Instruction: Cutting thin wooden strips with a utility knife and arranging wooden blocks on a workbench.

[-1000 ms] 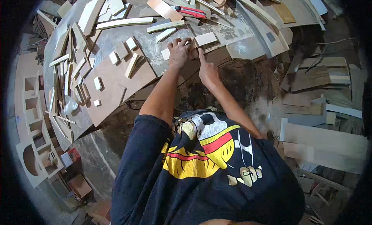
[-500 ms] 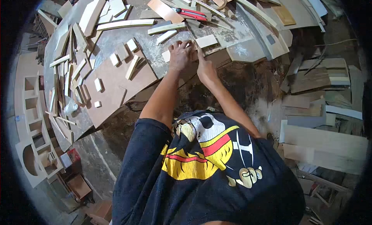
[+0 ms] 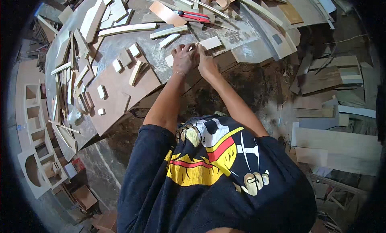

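Note:
My left hand (image 3: 183, 59) is closed at the near edge of the workbench, fingers bent and bunched over something too small to make out. Pressed up against it, my right hand (image 3: 208, 66) is also closed, its fingertips meeting the left ones. What lies between the fingers is hidden. Just beyond the right hand lies a pale wooden block (image 3: 211, 42). Another pale wood end (image 3: 169, 60) shows beside the left hand; whether both belong to one strip I cannot tell. A short wooden stick (image 3: 169, 41) rests beyond the left hand.
Red utility knife (image 3: 194, 16) and a roll of tape (image 3: 217, 2) lie farther back among wood strips. Several small blocks (image 3: 117, 65) sit on a brown plywood sheet (image 3: 120, 89) at left. Stacked boards (image 3: 333, 144) lie on the floor at right.
My right hand has drawn in against the left; its index finger, stretched out before, is now bent. The bench has shifted slightly left and up in view.

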The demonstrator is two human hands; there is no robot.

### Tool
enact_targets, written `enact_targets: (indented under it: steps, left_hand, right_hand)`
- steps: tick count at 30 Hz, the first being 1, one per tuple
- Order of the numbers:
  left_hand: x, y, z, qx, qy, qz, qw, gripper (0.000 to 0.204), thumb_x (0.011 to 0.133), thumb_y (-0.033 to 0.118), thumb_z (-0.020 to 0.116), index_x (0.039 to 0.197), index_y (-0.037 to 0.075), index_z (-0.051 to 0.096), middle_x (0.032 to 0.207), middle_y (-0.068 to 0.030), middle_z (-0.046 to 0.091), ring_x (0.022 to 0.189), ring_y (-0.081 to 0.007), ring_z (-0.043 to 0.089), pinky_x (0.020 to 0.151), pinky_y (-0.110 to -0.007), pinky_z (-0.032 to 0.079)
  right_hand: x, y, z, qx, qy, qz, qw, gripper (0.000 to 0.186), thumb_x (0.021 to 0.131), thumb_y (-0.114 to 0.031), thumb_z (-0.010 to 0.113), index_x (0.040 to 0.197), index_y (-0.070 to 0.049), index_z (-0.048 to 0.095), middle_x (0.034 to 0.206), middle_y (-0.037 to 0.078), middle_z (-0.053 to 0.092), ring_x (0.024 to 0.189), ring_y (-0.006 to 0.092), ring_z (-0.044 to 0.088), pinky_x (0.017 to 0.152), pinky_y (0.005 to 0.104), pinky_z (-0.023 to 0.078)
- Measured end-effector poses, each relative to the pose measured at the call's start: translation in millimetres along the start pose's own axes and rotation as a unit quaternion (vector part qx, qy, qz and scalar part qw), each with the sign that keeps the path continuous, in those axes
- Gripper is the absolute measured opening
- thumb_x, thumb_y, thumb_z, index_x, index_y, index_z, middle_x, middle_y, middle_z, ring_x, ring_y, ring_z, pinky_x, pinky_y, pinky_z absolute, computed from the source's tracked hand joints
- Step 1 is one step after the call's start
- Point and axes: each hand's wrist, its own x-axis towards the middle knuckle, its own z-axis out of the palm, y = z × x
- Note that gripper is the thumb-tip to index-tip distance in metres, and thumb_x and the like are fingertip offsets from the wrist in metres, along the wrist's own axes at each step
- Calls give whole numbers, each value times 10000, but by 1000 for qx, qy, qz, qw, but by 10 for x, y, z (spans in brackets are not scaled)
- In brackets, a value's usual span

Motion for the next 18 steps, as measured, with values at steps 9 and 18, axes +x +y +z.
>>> enact_targets:
  steps: [9, 18]
  left_hand:
    - [5, -48, 25, 26, -35, -2, 999, 240, 667, 232, 572, 894, 175, 625, 1077, 37, 491, 975, -221, 432, 812, -415, 288]
    - [11, -46, 8, 16, -25, -8, 1000, 210, 672, 234, 570, 863, 170, 628, 1088, 42, 485, 973, -218, 434, 797, -423, 293]
  right_hand:
    - [-23, 6, -1, -36, -87, 76, 993, 643, 764, -6, 370, 1332, -163, 114, 716, 273, 557, 688, 403, 561, 642, 460, 447]
    - [-69, 25, 12, -43, -119, 84, 988, 658, 747, 3, 377, 1331, -150, 116, 682, 275, 552, 639, 417, 553, 622, 474, 440]
